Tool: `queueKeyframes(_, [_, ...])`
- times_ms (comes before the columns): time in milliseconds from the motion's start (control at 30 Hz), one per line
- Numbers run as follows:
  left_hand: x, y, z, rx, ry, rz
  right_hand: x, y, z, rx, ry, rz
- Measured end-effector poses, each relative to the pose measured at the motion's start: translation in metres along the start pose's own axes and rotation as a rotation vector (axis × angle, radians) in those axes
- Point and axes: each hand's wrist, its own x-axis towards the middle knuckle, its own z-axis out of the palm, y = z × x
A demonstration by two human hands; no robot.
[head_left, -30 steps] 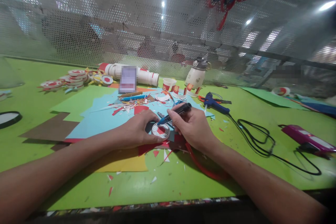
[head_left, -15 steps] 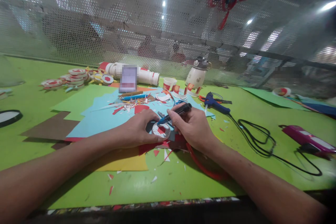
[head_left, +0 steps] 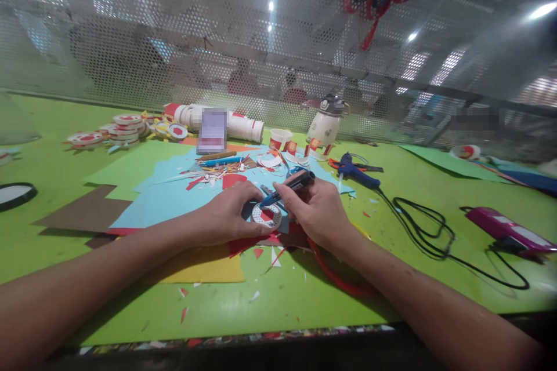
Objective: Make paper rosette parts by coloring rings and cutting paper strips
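Observation:
My left hand (head_left: 237, 211) pinches the rim of a small round white paper disc (head_left: 266, 217), thumb at its near edge and fingers curled round the far side. The disc has a red centre and dark dots on its white ring. In my right hand (head_left: 319, 208) is a blue marker pen (head_left: 285, 188) with a black end, slanted down to the left. Its tip meets the far rim of the disc, or hovers just over it. Beneath both hands lie coloured paper sheets (head_left: 161, 191) and red scraps.
A blue glue gun (head_left: 357, 173) with a looping black cord and a magenta device (head_left: 507, 229) lie at right. Paper cups (head_left: 281, 138) and a bottle (head_left: 325, 122) stand behind. Stacked white-and-red discs (head_left: 127, 127) are at back left. Paper scraps litter the green table (head_left: 217, 316).
The marker and my right hand have shifted very slightly left and down. My left hand still holds the disc in nearly the same place.

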Motion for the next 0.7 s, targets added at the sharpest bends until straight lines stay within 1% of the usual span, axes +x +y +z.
queueKeyframes(200, [-0.0006, -0.0002, 0.0006, -0.001, 0.006, 0.027, -0.0003, 0.0022, 0.002, 0.004, 0.003, -0.011])
queueKeyframes(333, [0.0002, -0.0017, 0.0007, -0.019, 0.005, 0.038, -0.0028, 0.0026, 0.0037, 0.013, 0.045, -0.025])
queueKeyframes(533, [-0.0001, 0.0012, 0.0002, 0.0, 0.021, 0.0, -0.0042, 0.0009, 0.0005, 0.094, 0.136, 0.049])
queueKeyframes(700, [-0.001, 0.0015, 0.0009, 0.015, 0.032, 0.006, -0.0037, 0.003, 0.0001, 0.064, 0.118, 0.036])
